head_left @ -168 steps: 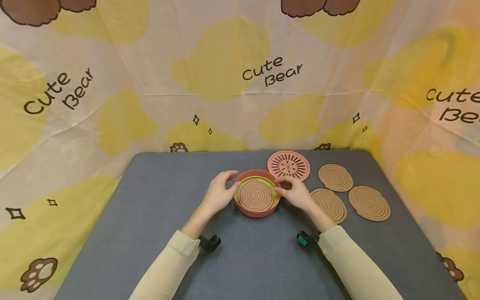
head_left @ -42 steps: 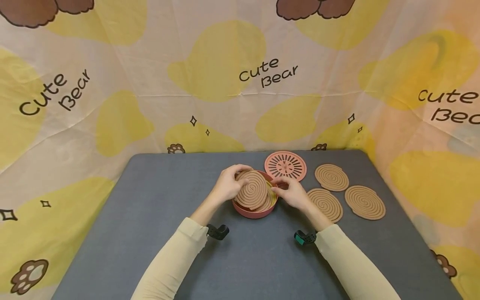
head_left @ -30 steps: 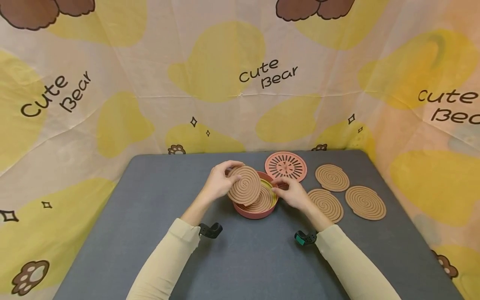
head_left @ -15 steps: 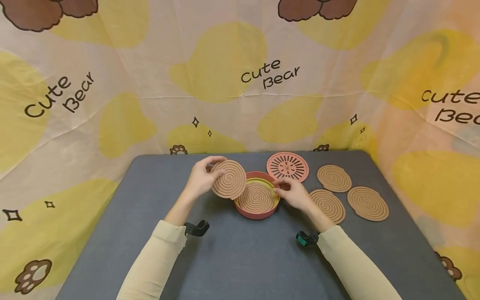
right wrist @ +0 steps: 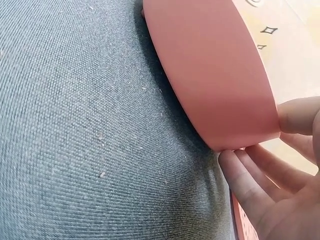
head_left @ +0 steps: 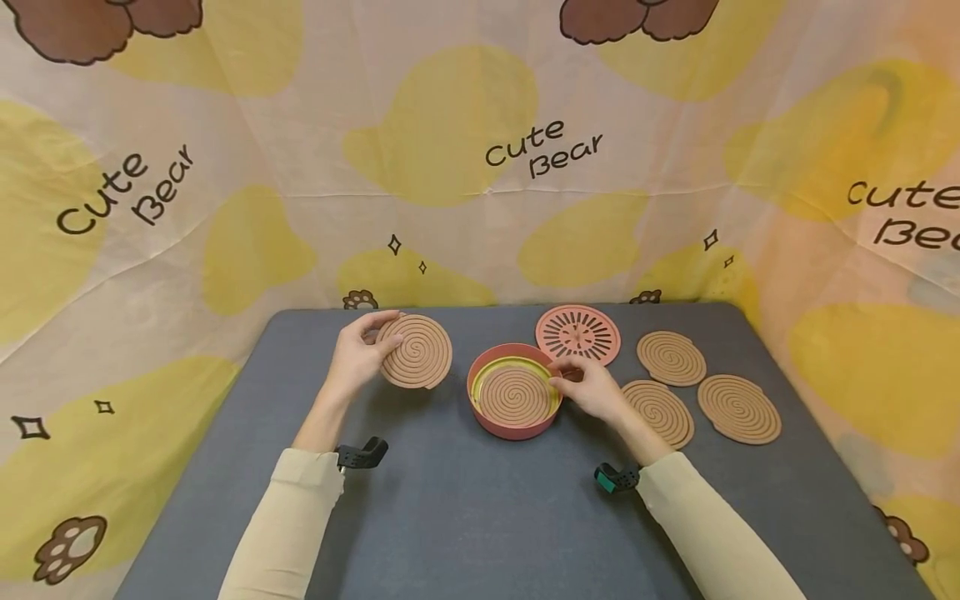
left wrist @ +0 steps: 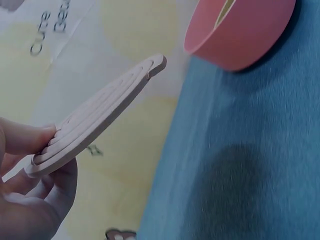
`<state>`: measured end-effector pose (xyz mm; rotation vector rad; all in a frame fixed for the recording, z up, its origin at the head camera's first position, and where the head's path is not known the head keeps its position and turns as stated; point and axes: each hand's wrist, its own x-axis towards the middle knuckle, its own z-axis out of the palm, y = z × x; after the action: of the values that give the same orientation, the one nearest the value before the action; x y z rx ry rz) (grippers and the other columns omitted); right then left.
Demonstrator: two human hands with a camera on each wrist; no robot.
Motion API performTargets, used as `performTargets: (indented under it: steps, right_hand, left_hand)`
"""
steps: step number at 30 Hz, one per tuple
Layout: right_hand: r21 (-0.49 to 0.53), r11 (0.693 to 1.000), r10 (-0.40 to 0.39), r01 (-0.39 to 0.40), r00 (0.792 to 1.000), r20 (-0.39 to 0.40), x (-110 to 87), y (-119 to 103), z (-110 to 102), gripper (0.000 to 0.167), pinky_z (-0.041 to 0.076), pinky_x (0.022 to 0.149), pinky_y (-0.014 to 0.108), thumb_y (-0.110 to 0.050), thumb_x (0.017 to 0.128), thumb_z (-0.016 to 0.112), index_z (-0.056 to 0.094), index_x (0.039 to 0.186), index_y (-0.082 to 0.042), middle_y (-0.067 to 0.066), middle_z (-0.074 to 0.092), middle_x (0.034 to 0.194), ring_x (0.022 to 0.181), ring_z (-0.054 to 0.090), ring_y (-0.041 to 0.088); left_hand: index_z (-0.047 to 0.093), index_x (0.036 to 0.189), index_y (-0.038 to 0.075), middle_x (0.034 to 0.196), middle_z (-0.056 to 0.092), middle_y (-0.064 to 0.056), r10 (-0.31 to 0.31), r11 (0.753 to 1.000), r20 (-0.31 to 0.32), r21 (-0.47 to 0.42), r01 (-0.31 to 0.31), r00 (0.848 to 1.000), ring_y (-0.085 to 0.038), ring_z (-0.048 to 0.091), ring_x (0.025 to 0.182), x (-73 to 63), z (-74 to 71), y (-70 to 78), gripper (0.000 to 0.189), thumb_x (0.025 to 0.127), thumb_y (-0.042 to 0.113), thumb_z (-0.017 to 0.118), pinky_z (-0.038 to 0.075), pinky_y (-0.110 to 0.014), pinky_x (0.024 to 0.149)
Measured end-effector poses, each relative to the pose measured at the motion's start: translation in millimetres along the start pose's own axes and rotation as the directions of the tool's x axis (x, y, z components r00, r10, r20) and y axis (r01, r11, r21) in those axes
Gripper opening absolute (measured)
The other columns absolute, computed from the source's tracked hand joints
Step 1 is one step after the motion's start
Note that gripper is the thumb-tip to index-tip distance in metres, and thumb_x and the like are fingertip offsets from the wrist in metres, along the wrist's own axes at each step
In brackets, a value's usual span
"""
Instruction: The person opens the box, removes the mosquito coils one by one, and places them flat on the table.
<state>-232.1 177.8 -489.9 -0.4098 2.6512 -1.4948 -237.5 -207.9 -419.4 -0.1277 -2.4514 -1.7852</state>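
My left hand (head_left: 352,357) pinches a brown spiral mosquito coil (head_left: 417,353) at its left edge, thumb on top and fingers beneath. The coil hangs tilted above the table, left of a round pink mosquito coil box (head_left: 513,432). In the left wrist view this coil (left wrist: 100,112) appears nearly edge-on. Another mosquito coil (head_left: 515,397) lies inside the box, within a yellow-green ring (head_left: 491,367). My right hand (head_left: 594,390) holds the box's right wall; in the right wrist view the thumb is at the rim and the fingers (right wrist: 245,187) touch the outer wall.
A pink slotted lid (head_left: 557,335) lies flat behind the box. To the right are three more mosquito coils, one at the back (head_left: 671,358), one far right (head_left: 738,408) and one partly behind my right forearm (head_left: 667,415). Printed cloth (head_left: 420,125) walls the grey-blue table (head_left: 465,533).
From over the box, my left hand has carried the mosquito coil up and leftward, clear of the rim. Another coil is now fully visible inside. My right hand stays at the box's right side.
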Motion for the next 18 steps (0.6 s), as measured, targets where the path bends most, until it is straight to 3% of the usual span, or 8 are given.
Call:
performTargets:
  steps: [10,18]
  right_hand:
    - [-0.013,1.0,0.008,-0.008,1.0,0.0,0.4,1.0,-1.0,0.028,0.052,0.083,0.038,-0.016,0.097,0.072,0.07,0.122,-0.004,0.011,0.07,0.112,0.105,0.065,0.029]
    - [-0.021,1.0,0.003,-0.003,1.0,-0.004,0.7,1.0,-0.2,0.027,0.052,0.083,0.039,-0.014,0.097,0.071,0.07,0.122,-0.003,0.011,0.069,0.112,0.104,0.065,0.028]
  left_hand:
    - [0.054,0.146,0.006,0.141,0.053,-0.021,-0.119,0.992,-0.099,-0.047,0.115,0.988,-0.033,0.061,0.117,-3.1,-24.6,-25.4,0.049,0.099,0.009,0.067,0.057,-0.023,0.076]
    - [0.056,0.144,0.004,0.135,0.055,-0.02,-0.148,0.989,-0.196,-0.001,0.151,0.969,-0.01,0.061,0.092,-6.2,-40.8,-57.1,0.048,0.098,0.011,0.069,0.055,-0.019,0.069]
